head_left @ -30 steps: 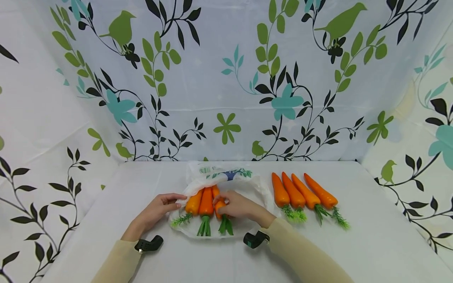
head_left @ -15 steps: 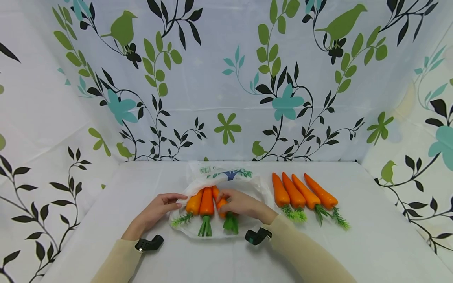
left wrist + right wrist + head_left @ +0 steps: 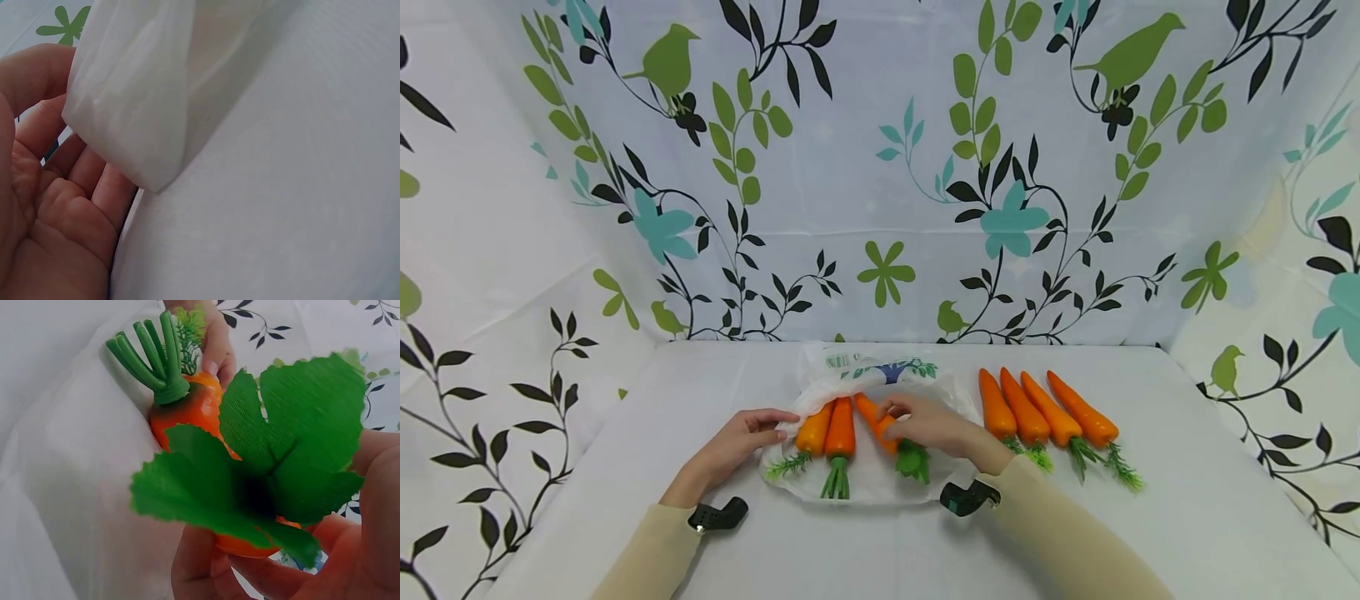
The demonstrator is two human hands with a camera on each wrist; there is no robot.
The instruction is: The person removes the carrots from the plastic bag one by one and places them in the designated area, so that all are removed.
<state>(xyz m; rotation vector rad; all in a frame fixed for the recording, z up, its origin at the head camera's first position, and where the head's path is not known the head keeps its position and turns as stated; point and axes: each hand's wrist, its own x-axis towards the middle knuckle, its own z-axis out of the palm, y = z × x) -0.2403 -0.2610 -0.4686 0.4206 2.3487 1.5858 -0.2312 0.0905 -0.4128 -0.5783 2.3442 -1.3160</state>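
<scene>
A white plastic bag (image 3: 868, 492) lies on the table with its mouth toward me. Its left edge is pinched by my left hand (image 3: 741, 442); in the left wrist view the thin plastic (image 3: 131, 106) runs between thumb and fingers. My right hand (image 3: 936, 427) grips an orange toy carrot (image 3: 872, 414) with broad green leaves (image 3: 300, 412), slanting with its tip toward the bag's fold. Left of it, two more carrots stay in the bag mouth: one with green stalks (image 3: 840, 429) and one with feathery greens (image 3: 812, 433). Their tips are hidden under the bag.
Several loose carrots (image 3: 1030, 421) lie side by side on the white table (image 3: 1150, 533), right of the bag, tips pointing away. A patterned cloth (image 3: 820, 192) hangs behind the table. Each wrist wears a black band with a small device (image 3: 718, 514).
My right hand has shifted right with the leafy carrot, turning its leafy end rightward and apart from the other two. The left hand stays on the bag's edge.
</scene>
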